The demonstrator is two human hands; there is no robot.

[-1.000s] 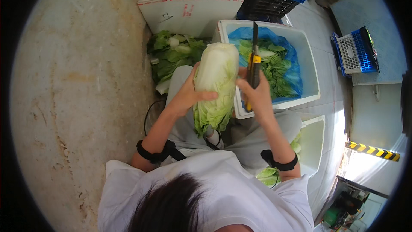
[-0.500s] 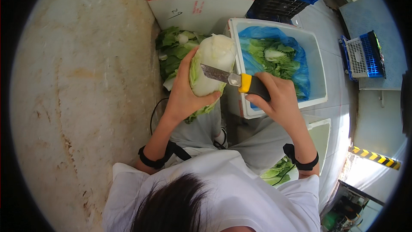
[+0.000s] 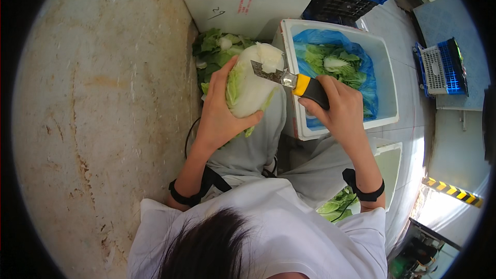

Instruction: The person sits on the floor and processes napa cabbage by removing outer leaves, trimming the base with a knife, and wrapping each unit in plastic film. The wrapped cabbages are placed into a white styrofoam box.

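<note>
I grip a pale napa cabbage (image 3: 248, 95) in my left hand (image 3: 219, 116), fingers curled round its left side and thumb across its lower part. Its base points away from me, with a thin white flap (image 3: 269, 57) at the cut end. In my right hand (image 3: 338, 108) is a utility knife (image 3: 305, 88) with a yellow and black handle. Its broad, stained blade crosses the cabbage just below that flap, angled up to the left. The cabbage's leafy end is mostly hidden behind my left hand, over my lap.
Behind the cabbage lie loose green leaves (image 3: 204, 49) and a white foam panel (image 3: 243, 13). A foam box (image 3: 385, 93) with a blue liner holds greens; another box (image 3: 387, 170) sits by my right leg. Crates (image 3: 354, 0) are stacked behind; a basket (image 3: 434, 70) is at right, a stained wall (image 3: 93, 113) at left.
The knife has swung from upright beside the cabbage to lying across its base, then risen slightly. A white flap has appeared at the base. My left hand has risen with the cabbage, now tilted.
</note>
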